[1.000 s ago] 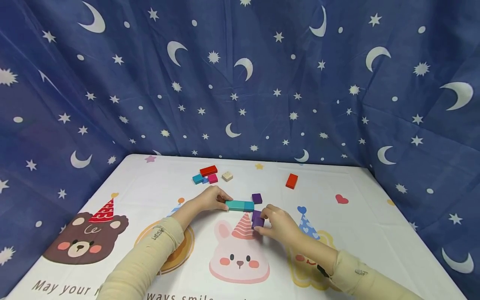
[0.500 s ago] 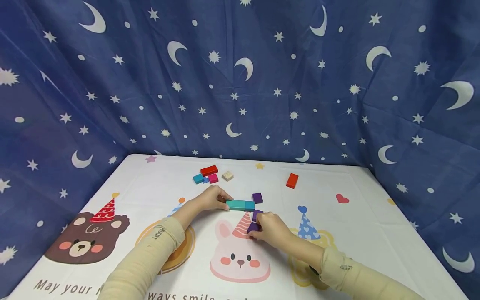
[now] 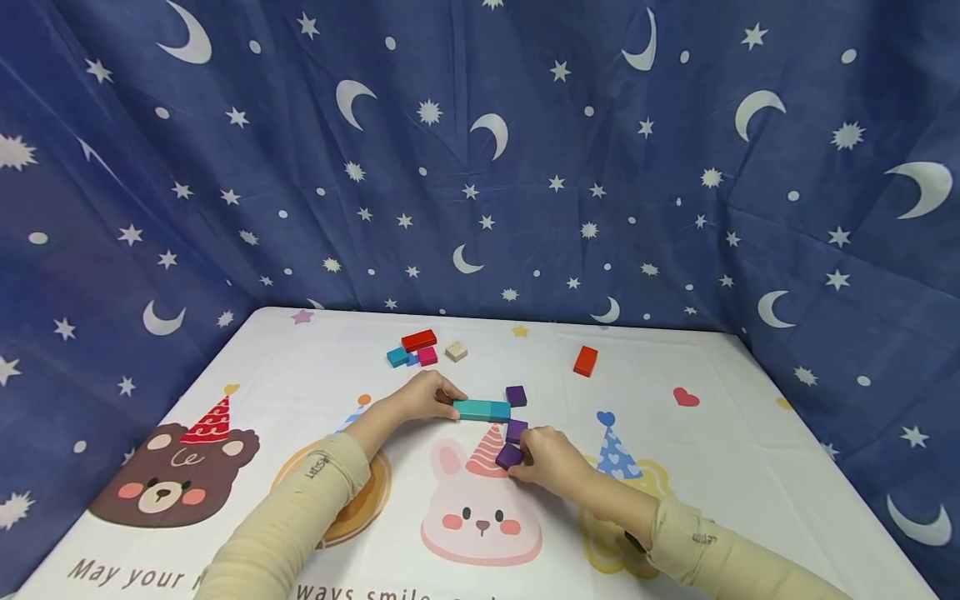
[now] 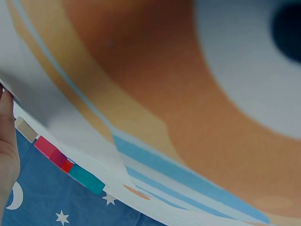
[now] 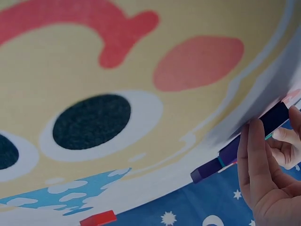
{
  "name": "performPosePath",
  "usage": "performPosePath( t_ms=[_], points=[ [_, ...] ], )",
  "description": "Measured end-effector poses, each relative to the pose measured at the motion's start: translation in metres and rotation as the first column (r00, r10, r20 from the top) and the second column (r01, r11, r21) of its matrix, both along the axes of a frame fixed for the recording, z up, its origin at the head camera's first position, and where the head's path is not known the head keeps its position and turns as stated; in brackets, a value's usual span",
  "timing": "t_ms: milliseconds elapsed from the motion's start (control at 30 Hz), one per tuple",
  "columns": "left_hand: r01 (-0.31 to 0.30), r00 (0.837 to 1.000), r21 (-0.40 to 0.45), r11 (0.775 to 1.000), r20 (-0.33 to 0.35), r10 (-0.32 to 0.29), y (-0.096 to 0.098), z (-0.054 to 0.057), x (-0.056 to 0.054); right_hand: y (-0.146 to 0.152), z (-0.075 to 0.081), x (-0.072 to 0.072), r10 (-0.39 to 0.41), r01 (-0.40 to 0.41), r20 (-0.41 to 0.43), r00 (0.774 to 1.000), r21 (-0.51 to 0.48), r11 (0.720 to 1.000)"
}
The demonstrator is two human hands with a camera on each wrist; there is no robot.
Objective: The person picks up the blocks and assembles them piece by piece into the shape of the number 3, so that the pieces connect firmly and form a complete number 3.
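Observation:
My left hand point(image 3: 426, 397) pinches the left end of a long teal block point(image 3: 472, 409) between thumb and fingers. A shorter blue-green block point(image 3: 499, 411) lies flush against its right end. Below and to the right, my right hand point(image 3: 557, 462) holds a purple block point(image 3: 509, 456) by its right side; the right wrist view has this purple block point(image 5: 275, 117) between thumb and fingers. A second purple block point(image 3: 517, 431) sits just above it, by the index finger. The third purple block point(image 3: 516, 396) lies beyond the teal row. In the left wrist view, only part of my left hand point(image 4: 7, 146) shows.
Farther back lie a long red block point(image 3: 418, 340), a blue block point(image 3: 397, 357), a magenta block point(image 3: 427, 356) and a beige block point(image 3: 456, 351). Another red block point(image 3: 586, 361) lies at the back right. A starry blue curtain point(image 3: 480, 192) hangs behind the table.
My right hand has brought the nearest purple block down and left, setting it askew below the second one, and its fingers have slid to the block's right side. The left hand stays put.

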State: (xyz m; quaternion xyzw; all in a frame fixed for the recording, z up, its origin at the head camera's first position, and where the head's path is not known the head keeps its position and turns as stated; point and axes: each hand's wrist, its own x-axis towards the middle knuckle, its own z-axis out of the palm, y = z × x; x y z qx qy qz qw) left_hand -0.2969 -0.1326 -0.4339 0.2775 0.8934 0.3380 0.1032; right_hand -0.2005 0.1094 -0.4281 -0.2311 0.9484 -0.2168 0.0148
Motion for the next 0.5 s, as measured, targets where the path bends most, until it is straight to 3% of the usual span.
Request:
performPosePath(
  t_ms=[167,500],
  points=[
    [0.002,1.000,0.000,1.000,-0.002,-0.002,0.0001,-0.0012,0.0005,-0.0003,0.0007,-0.0024,-0.034,0.035,0.040,0.999,-0.023,0.999],
    [0.000,1.000,0.000,1.000,-0.002,0.000,0.0004,-0.0025,-0.0009,-0.0013,0.0000,-0.0048,-0.050,0.050,0.030,0.998,0.002,0.999]
  ],
)
